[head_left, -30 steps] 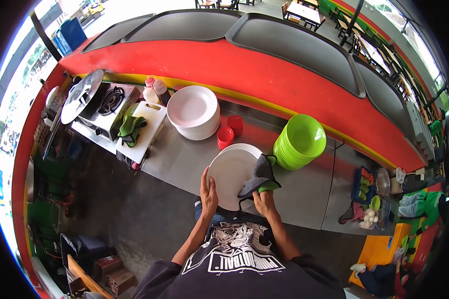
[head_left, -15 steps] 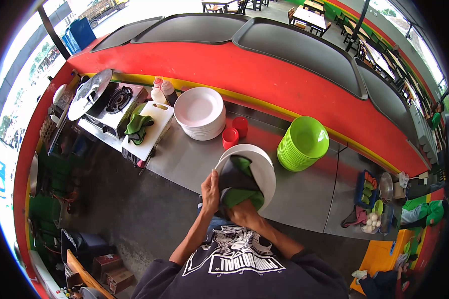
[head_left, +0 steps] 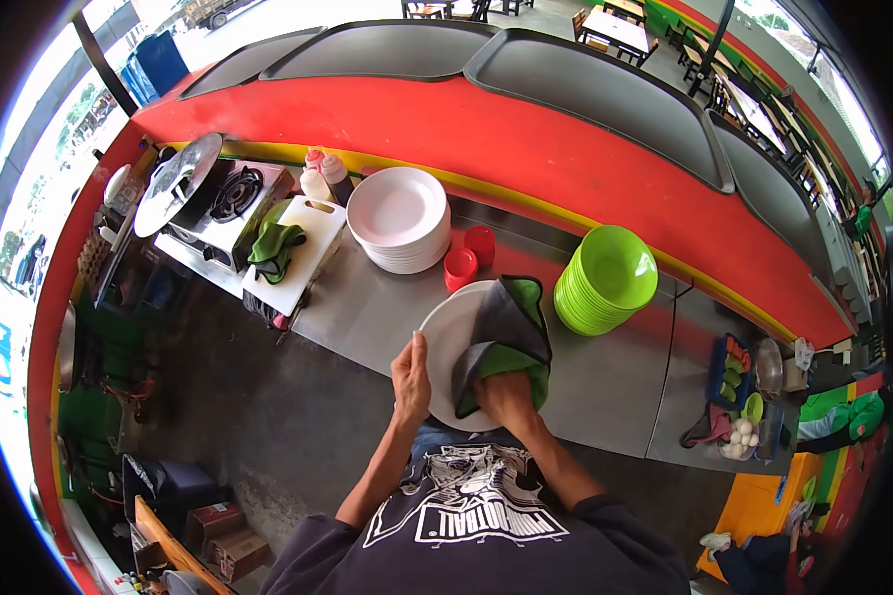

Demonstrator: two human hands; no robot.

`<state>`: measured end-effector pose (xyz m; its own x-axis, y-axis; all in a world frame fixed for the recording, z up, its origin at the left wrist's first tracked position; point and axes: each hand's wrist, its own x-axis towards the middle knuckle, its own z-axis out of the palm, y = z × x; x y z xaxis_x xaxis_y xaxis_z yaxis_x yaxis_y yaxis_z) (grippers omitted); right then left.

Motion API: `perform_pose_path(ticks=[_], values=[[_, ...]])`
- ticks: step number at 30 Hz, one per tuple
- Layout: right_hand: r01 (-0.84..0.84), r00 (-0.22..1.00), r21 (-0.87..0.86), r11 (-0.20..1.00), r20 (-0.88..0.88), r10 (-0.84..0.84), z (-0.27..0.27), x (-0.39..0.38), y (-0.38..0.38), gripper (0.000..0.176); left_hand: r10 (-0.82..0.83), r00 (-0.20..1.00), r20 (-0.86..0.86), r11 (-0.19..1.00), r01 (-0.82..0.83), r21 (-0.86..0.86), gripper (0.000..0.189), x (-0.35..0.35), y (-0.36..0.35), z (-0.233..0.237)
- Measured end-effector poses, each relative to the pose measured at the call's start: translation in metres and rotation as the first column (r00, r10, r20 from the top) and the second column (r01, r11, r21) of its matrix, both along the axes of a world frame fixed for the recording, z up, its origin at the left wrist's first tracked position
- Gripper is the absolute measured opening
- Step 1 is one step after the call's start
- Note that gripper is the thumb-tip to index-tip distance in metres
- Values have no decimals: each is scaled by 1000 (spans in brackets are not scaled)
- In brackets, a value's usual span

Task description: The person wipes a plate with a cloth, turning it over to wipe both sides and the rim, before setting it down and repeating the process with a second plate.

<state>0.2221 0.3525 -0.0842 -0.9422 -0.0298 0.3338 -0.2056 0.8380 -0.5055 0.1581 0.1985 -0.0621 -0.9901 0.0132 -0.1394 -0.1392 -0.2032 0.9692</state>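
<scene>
My left hand (head_left: 411,377) grips the left rim of a white plate (head_left: 445,342) held over the front edge of the steel counter (head_left: 367,307). Pressed against the plate's face, my right hand (head_left: 506,399) holds a grey and green cloth (head_left: 501,332) that covers the plate's right half. The plate is tilted toward me.
A stack of white plates (head_left: 399,218) stands at the back left, with two red cups (head_left: 466,258) beside it. A stack of green bowls (head_left: 605,283) is on the right. Farther left are a cutting board with a green cloth (head_left: 293,248), sauce bottles (head_left: 322,178) and a gas stove (head_left: 230,203).
The cloth under my right hand has swept from the plate's middle to its right and upper side. The plate has turned a little in my left hand.
</scene>
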Motion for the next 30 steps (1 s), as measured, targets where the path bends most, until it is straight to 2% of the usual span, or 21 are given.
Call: perform_pose_path(ticks=[2,5,8,9,11,13,14,16,19,22,25,26,28,30], values=[[-15,999,82,996,-38,18,1,19,3,25,38,999,-37,999,-38,-10,46,-5,-9,-2],[-211,976,75,975,70,206,5,46,-7,23,95,993,-67,995,-96,-17,45,-9,-12,-8],[-242,970,-153,958,-26,241,7,52,-27,22,80,994,-69,995,-84,-49,44,-8,-9,-6],[-300,952,-129,945,24,306,8,52,-30,25,65,996,-68,996,-70,-63,44,-6,-5,-4],[-464,837,124,877,387,388,8,40,-27,28,-32,999,-21,997,30,-75,44,1,2,1],[-263,939,49,964,242,244,-2,28,-21,31,-102,994,-40,991,98,-90,46,3,1,-6],[-167,971,-9,986,169,167,2,20,-20,32,-80,996,-45,996,78,-41,46,5,4,-2],[-73,995,57,996,65,69,21,3,-9,34,-38,998,-50,998,40,52,47,11,11,9],[1,994,34,999,108,-5,25,5,-13,36,-73,997,-21,997,72,-14,46,7,-2,7],[-168,985,101,981,-8,170,12,16,-21,38,-87,996,-1,996,87,-29,45,5,-5,-2],[-309,941,-124,943,102,322,21,34,-22,39,-56,998,17,997,55,52,44,4,-2,-1],[-329,924,-135,935,158,348,19,38,-21,38,-38,999,24,996,36,87,44,3,-2,0],[-370,875,-162,915,271,402,13,48,-13,35,-27,1000,-4,999,27,35,44,1,-7,-1],[-343,890,-94,935,286,355,0,60,-6,32,-12,999,-34,1000,11,-16,44,-2,-12,-1]])
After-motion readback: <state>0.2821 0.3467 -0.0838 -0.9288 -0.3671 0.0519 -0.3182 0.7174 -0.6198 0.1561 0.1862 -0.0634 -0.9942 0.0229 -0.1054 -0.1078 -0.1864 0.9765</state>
